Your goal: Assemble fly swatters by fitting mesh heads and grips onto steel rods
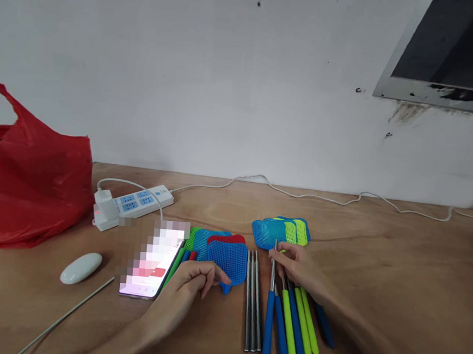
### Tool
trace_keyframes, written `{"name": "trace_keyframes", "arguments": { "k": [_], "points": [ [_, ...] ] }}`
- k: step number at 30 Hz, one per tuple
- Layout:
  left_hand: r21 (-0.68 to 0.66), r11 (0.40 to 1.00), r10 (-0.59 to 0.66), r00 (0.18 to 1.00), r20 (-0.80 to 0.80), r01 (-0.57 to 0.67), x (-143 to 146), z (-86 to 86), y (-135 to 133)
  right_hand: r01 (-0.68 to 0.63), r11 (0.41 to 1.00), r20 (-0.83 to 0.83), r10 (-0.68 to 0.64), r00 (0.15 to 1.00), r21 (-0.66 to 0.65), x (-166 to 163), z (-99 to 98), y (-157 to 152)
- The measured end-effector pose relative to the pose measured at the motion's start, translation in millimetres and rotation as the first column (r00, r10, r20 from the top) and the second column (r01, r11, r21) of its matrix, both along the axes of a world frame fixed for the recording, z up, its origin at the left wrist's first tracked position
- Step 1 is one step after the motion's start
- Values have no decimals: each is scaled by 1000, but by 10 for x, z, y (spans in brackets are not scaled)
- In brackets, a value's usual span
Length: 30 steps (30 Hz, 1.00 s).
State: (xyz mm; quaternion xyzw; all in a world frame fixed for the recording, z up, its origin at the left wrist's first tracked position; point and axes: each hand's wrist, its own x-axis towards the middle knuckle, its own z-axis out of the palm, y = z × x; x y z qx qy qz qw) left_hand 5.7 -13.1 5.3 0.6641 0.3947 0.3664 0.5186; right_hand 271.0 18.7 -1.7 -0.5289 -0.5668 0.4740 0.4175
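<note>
While the right hand (292, 264) pinches one blue-handled rod (269, 313), unjoined blue mesh (227, 257) at its nine o'clock meets the half-curled left hand (196, 277).

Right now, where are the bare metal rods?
In the head view, the metal rods lie just right of centre, between the left hand and right hand.

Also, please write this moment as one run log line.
left hand: at blue mesh head | right hand: holding blue-handled rod | between hands: metal rods
</note>
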Motion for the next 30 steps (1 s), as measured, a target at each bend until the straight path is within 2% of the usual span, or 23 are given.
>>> {"name": "trace_keyframes", "arguments": {
  "k": [2,4,5,7,9,12,14,17,22,25,30],
  "points": [
    [-10,1000,24,1000,-15,-24,15,4,-12,-1,999,78,-2,997,41,14,-22,-2],
    [-18,997,75,996,-51,-76,28,9,-31,53,987,272,-94,958,153,9,-67,-10],
    [-18,994,104,992,-66,-105,32,12,-40,81,971,397,-167,902,225,0,-94,-16],
    [-18,991,131,988,-81,-133,30,21,-51,91,934,614,-299,731,347,-29,-146,-35],
    [-17,991,127,988,-82,-129,19,34,-49,52,920,726,-340,597,388,-63,-176,-60],
    [-7,995,104,992,-65,-104,-4,58,-30,-14,911,784,-347,515,412,-111,-167,-100],
    [-9,997,71,997,-30,-72,-16,67,-12,-33,902,783,-355,510,431,-139,-138,-125],
    [-48,999,14,999,48,-12,-23,63,17,-54,891,757,-349,552,450,-183,-98,-163],
    [-115,993,-14,993,117,27,-26,44,40,-152,896,737,-235,634,416,-246,-80,-212],
    [-138,990,-17,991,131,36,-30,33,43,-164,909,758,-208,619,383,-246,-81,-213],
    [-153,987,-24,993,116,41,-33,29,47,-126,920,792,-243,560,371,-196,-88,-188]
  ]
}}
